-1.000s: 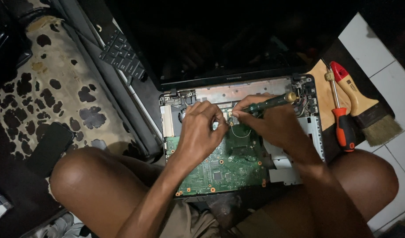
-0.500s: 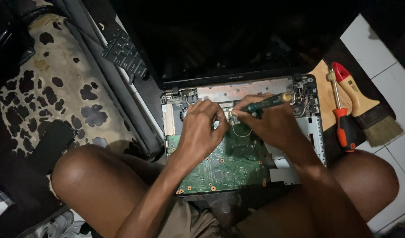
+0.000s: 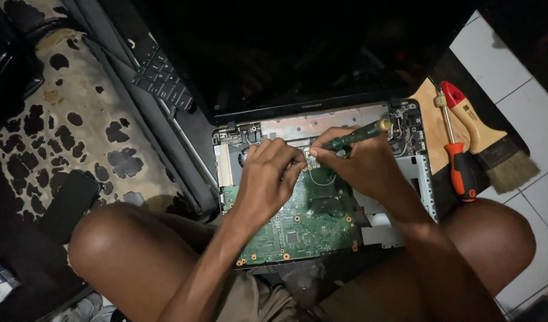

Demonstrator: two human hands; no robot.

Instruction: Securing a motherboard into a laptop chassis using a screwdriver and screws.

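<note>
An opened laptop base [image 3: 418, 173] rests across my legs, its green circuit board [image 3: 298, 223] exposed. My right hand [image 3: 363, 164] grips a dark green screwdriver [image 3: 358, 136], tip pointing down at the board's upper middle. My left hand [image 3: 272, 173] lies on the board beside it, fingers curled and pinched close to the screwdriver tip. Whether the left fingers hold anything small cannot be seen.
A red-handled screwdriver [image 3: 460, 170] and a wooden-handled paintbrush [image 3: 491, 143] lie to the right on a tan board. A detached keyboard [image 3: 163, 77] leans at upper left. A black phone [image 3: 68, 206] lies on the spotted mat [image 3: 77, 125]. White floor tiles [image 3: 524, 89] are at right.
Both hands stay at the same spot on the board; only slight shifts of the view. The screwdriver is still held over the upper middle of the board.
</note>
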